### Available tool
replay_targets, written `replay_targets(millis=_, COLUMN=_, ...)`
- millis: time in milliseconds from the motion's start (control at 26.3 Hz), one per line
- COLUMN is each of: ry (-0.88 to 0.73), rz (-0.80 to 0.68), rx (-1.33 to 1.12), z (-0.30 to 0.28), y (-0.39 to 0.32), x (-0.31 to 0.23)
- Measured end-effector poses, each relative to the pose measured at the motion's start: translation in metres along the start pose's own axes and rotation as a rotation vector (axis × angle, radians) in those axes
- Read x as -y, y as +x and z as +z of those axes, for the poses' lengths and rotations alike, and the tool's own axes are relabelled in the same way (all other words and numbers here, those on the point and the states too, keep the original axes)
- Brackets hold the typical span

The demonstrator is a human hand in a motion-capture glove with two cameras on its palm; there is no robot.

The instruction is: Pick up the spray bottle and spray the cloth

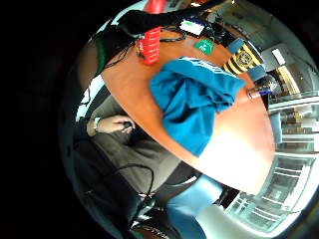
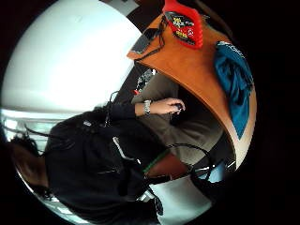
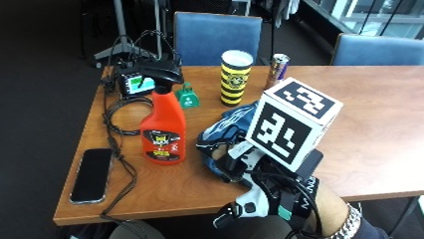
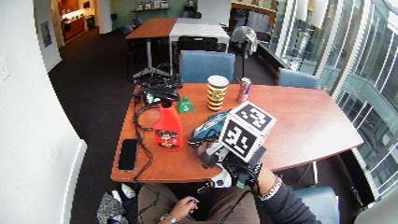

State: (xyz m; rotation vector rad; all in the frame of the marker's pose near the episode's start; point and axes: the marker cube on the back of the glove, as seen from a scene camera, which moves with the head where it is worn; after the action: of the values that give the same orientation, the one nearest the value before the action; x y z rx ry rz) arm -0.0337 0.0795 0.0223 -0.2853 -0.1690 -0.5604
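While spray bottle (image 3: 163, 124) stands upright on desk (image 3: 371, 124), untouched, gloved right hand (image 3: 255, 201) hovers at near edge, bottle toward its thumb side; blue cloth (image 3: 228, 124) between; finger state: cannot tell.

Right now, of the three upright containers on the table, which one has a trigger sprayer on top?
The red spray bottle near the phone; it carries a black trigger head. The yellow-and-black cup and slim can behind the cloth have none.

From here the blue cloth (image 3: 228, 122) is mostly hidden behind the gloved right hand (image 3: 255, 199), whose fingers can't be made out. The spray bottle (image 3: 163, 130) label print is too small to read (just a yellow blur).
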Motion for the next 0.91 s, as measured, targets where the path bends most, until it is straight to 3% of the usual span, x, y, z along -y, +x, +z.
replay_targets(millis=914, ry=-0.034, rz=0.026, rx=0.034, z=0.014, y=-0.001, x=-0.002)
